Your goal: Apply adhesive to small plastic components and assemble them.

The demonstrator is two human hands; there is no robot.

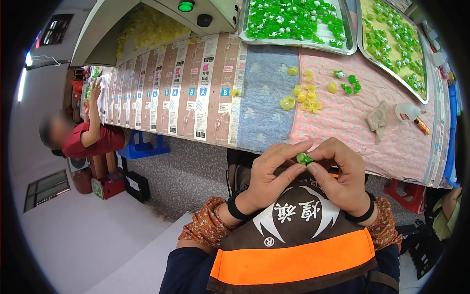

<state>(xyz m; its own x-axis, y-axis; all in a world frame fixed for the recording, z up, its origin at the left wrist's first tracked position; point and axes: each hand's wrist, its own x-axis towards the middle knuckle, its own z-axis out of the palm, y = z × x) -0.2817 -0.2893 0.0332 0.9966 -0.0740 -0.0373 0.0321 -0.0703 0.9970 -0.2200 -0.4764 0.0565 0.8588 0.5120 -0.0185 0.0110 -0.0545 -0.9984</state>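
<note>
Just above my apron, at the near edge of the table, I hold a small green plastic piece with a pale yellow cup-shaped part [302,157]. My left hand [275,172] pinches its left side between thumb and forefinger. From the other side my right hand [342,177] grips it with thumb and fingertips. The fingers partly cover the piece. Beyond my hands, several loose yellow cups [308,98] lie scattered on the pink cloth [333,134]. To their right are a few loose green pieces [351,86], one with a white ball.
Metal trays of green pieces stand at the back, one in the middle [298,44], another at right [394,77]. A crumpled grey rag [377,120], clear bottle [404,112] and orange tube [421,126] lie right. A machine [215,13] holds yellow parts [147,30]. Another person [98,139] works far left.
</note>
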